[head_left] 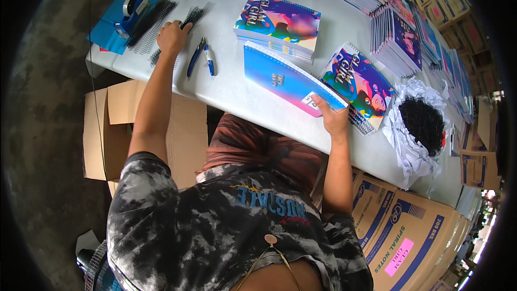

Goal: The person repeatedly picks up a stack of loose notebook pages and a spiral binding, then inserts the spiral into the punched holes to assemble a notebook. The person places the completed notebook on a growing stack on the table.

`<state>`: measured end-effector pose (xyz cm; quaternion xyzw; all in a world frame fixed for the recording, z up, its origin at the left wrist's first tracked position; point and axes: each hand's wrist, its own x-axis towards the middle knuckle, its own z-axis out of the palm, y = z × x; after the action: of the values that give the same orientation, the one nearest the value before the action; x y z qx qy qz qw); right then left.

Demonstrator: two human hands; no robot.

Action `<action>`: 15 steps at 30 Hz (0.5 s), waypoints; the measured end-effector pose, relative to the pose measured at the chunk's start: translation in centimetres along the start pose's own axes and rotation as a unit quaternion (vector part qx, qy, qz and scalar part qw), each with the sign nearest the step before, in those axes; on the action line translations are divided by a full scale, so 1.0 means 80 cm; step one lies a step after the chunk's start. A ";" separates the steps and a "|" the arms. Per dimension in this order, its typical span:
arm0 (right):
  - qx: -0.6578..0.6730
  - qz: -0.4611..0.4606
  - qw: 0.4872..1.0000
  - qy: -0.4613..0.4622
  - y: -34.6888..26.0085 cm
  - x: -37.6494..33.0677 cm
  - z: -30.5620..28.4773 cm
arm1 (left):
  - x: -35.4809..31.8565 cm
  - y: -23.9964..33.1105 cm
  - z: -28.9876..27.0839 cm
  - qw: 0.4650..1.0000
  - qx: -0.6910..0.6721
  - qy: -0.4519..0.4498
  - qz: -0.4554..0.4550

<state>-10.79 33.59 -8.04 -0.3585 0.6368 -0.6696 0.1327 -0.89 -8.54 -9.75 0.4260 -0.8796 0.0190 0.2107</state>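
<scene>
Head view: the right hand [336,118] gripped one blue-pink notebook [264,73] by its right end; the notebook extended leftward, long axis sloping away, over the table [229,94]. Farther left lay one pair of pliers [195,59] and one pen-like tool [209,62]. The left hand [173,37] touched dark coils [198,15], too overlapped to count; a pinch could not be confirmed.

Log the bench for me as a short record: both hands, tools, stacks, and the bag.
left hand: at dark spiral coils, grip unclear
right hand: holding a blue-and-pink book by its right end
tools: pliers beside a blue-and-white pen-like item; blue tape dispenser at left
centre stack: colourful notebooks
bag: white, crumpled, holding black tangled strands
</scene>
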 end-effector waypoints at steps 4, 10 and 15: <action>0.042 -0.028 0.997 0.052 -0.011 -0.003 0.007 | 0.021 -0.011 -0.003 0.996 -0.088 -0.007 -0.007; 0.019 -0.041 0.996 0.078 0.005 -0.008 0.008 | 0.038 0.005 -0.058 0.991 -0.123 -0.047 0.032; 0.021 -0.029 0.993 0.111 0.016 -0.011 -0.009 | -0.059 0.108 -0.138 0.822 -0.478 -0.249 0.186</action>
<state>-10.99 34.46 -9.46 -0.2978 0.6226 -0.7220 0.0491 -0.97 2.79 -0.26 0.0905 -0.8633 -0.4719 0.1542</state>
